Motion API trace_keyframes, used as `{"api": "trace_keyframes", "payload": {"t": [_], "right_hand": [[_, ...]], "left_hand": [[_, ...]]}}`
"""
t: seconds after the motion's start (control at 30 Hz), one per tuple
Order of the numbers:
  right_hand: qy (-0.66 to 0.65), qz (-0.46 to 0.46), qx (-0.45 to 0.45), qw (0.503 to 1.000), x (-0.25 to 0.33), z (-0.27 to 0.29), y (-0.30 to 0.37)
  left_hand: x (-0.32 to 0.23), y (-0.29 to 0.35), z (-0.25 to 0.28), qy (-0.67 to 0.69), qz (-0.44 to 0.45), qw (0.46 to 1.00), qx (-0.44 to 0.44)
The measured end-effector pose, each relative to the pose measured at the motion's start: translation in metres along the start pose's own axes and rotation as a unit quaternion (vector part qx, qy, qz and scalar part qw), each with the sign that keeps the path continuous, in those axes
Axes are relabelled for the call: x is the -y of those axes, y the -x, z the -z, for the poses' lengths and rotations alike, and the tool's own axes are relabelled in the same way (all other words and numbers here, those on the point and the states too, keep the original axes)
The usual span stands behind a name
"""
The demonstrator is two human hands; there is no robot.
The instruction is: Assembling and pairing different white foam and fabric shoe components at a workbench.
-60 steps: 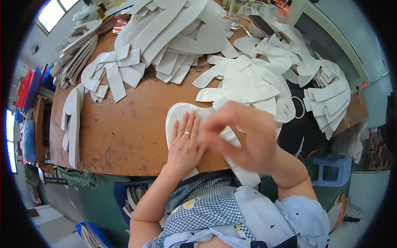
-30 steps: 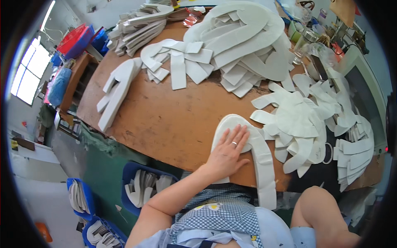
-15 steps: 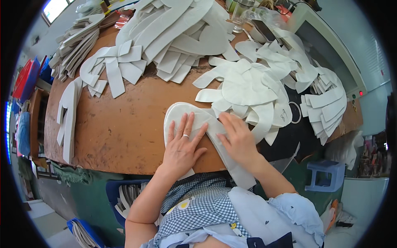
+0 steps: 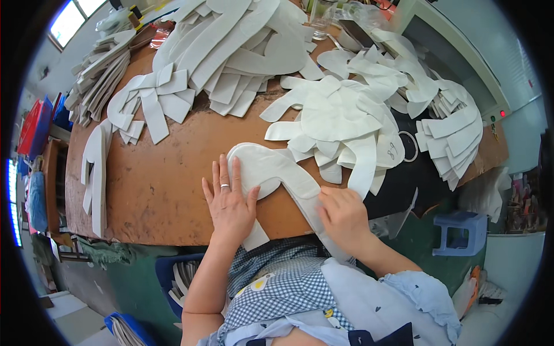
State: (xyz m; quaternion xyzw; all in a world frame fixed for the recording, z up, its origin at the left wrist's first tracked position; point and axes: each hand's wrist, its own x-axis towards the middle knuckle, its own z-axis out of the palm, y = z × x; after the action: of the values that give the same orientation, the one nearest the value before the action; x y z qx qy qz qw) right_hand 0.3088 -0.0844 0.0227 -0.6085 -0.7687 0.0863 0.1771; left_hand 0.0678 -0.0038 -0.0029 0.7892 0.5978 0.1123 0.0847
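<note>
Near the table's front edge lies a white U-shaped cut piece [image 4: 257,164], soft-looking like padded fabric, with a thinner white layer [image 4: 300,183] on top. Its curved end points away from me, and one leg reaches over the edge toward my lap. My left hand [image 4: 231,205] rests flat on the left side of the U, fingers stretched out. On the right leg, the fingers of my right hand [image 4: 344,222] are curled together at the end of the upper layer. My own fingers partly hide their grip.
Piles of similar white pieces stand at the back [image 4: 231,52], right of centre [image 4: 340,115], far right [image 4: 453,135] and left [image 4: 153,98]. Black material [image 4: 392,199] lies under the right piles. A monitor-like casing [image 4: 461,63] stands at the right; a blue stool [image 4: 460,230] is on the floor.
My left hand has slid left toward the piece's outer edge, baring the top layer. My right hand has moved down the right leg toward me, its fingers more curled.
</note>
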Motion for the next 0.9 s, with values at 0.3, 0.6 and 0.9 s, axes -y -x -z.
{"api": "trace_keyframes", "payload": {"t": [0.3, 0.6, 0.9], "right_hand": [[-0.1, -0.105, -0.108, 0.984, -0.003, -0.011, -0.012], [-0.202, -0.123, -0.141, 0.961, -0.005, -0.018, -0.017], [-0.524, -0.192, 0.079, 0.826, 0.0, 0.022, -0.036]], "left_hand": [[-0.035, -0.02, 0.007, 0.036, -0.258, 0.962, 0.084], [-0.038, -0.03, -0.015, 0.082, -0.132, 0.988, -0.025], [-0.06, 0.005, 0.017, 0.316, -0.189, 0.928, -0.048]]}}
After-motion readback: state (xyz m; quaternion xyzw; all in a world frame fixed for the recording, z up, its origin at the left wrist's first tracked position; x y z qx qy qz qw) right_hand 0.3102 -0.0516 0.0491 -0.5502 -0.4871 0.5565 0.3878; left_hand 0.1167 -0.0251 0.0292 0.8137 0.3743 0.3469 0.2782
